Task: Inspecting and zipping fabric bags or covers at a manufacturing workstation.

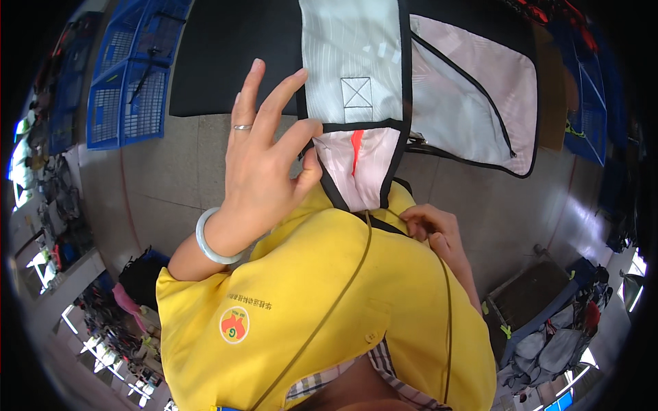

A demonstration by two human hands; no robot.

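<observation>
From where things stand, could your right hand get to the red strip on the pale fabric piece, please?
Probably yes: the right hand sits at the yellow garment just below the fabric piece, and nothing lies between it and the red strip.

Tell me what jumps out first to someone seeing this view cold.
The left hand, mid-frame, pinches the black-trimmed edge of a white fabric panel hanging from the top. Below it a bright yellow vest fills the lower centre, with the right hand gripping at its collar. Blue crates stand upper left.

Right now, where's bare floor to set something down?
Grey floor between the blue crates and the left hand is bare; also right of the white fabric panel. Crowded by the bags lower right and lower-left clutter.
</observation>
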